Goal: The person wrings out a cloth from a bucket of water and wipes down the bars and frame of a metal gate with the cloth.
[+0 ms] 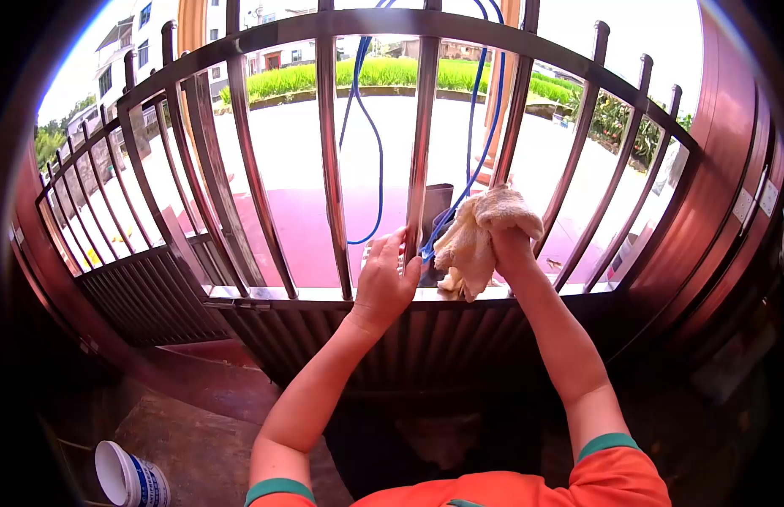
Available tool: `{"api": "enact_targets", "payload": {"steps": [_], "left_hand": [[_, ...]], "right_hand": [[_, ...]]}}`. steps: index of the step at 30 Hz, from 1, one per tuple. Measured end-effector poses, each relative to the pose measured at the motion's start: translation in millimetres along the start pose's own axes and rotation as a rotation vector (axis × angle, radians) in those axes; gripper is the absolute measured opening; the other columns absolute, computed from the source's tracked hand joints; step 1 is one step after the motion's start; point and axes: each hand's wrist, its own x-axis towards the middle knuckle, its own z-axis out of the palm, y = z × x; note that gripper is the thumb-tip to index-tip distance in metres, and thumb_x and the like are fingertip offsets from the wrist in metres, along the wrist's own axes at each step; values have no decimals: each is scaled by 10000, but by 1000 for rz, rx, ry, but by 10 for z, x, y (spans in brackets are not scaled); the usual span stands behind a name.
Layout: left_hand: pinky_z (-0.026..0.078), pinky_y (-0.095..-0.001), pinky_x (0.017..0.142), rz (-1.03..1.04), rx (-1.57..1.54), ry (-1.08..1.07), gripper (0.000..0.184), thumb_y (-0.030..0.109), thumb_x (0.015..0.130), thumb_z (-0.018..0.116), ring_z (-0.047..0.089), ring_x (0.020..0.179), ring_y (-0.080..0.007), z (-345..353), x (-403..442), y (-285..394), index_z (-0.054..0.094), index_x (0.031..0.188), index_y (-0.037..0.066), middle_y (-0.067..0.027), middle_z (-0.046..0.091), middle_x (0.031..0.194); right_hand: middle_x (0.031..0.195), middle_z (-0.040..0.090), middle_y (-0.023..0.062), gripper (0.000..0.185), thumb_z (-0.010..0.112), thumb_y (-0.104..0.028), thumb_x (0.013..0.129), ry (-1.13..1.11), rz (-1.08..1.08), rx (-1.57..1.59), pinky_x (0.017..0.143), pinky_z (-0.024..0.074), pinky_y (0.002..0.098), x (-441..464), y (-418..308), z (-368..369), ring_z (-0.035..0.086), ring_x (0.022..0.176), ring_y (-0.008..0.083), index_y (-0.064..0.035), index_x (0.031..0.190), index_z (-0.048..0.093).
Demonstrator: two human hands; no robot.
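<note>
My right hand is closed on a beige cloth, which drapes over the fingers and hides most of them. The cloth hangs against the lower part of the metal gate, beside a vertical bar. My left hand is at the foot of another upright bar, with fingers on one side and thumb on the other. Below both hands runs the gate's horizontal rail. Behind the bars, a blue hose hangs in loops, passing close to the cloth.
Dark ribbed panelling fills the gate's lower part. A white bucket lies tilted on the floor at lower left. Another barred gate section stands angled at left. Beyond are pale paving and green plants.
</note>
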Motion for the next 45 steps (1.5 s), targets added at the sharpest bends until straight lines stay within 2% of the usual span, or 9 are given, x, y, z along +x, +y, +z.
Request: {"api": "enact_targets", "payload": {"steps": [2,5,10,18,21,24,33,41,45], "left_hand": [[450,-367,798,6,-15,-17,447,140,785,598,556,918,-289,-24,2,2,463,1171,-40,-172,545,1015],[444,-372,807,9,15,-11,439,142,790,600,554,923,-289,-6,60,-53,467,1172,-28,-177,540,1034],[441,-235,670,-235,-413,-27,315,213,883,560,511,700,-96,177,164,-161,521,1087,-23,-46,554,796],[417,-292,646,-58,-458,160,218,169,868,558,501,726,-196,313,102,-284,536,1003,-1,-108,520,847],[422,-296,685,63,-40,383,218,106,856,543,496,800,-204,260,116,-158,541,1042,-8,-145,491,953],[411,-330,730,302,-424,582,420,-50,715,562,494,856,-252,223,162,91,524,1133,-33,-124,506,990],[377,-382,922,38,-678,-61,392,30,811,457,471,1068,-355,835,605,213,478,1198,-22,-201,521,1122],[404,-277,885,110,-1242,-46,343,37,866,460,549,1024,-215,818,1098,397,492,1205,-7,-163,570,1098],[418,-174,622,-83,-1322,-286,317,68,875,485,505,724,-44,667,1141,371,521,1187,26,-45,583,883]], "right_hand": [[1112,472,74,401,570,-209,832,-112,439,907,911,395,327,72,-134,-101,468,1040,165,-53,1171,423],[1014,519,65,297,586,-128,799,-9,356,1109,820,452,309,525,-440,-302,527,929,153,-56,1071,491],[963,559,96,254,593,-122,786,207,430,988,796,482,322,760,-754,-391,571,879,200,-12,1007,534],[985,551,78,289,600,-133,791,48,683,891,820,476,339,-178,-303,-87,553,922,204,-68,1057,505],[1023,525,54,332,607,-184,811,-44,665,812,827,468,331,-305,-247,-78,532,950,174,-80,1099,479],[1065,502,48,303,525,-228,878,-206,563,765,849,439,307,-488,-249,42,506,975,154,-82,1132,450],[1092,475,50,260,390,-251,946,-43,654,568,857,403,296,-806,-110,234,463,988,136,-82,1140,428],[1069,500,57,261,510,-114,877,-85,693,629,835,426,330,-1059,85,175,487,985,164,-61,1122,437],[1056,497,49,251,522,-106,866,-52,709,635,838,424,325,-986,-20,224,488,977,156,-70,1101,443]]}}
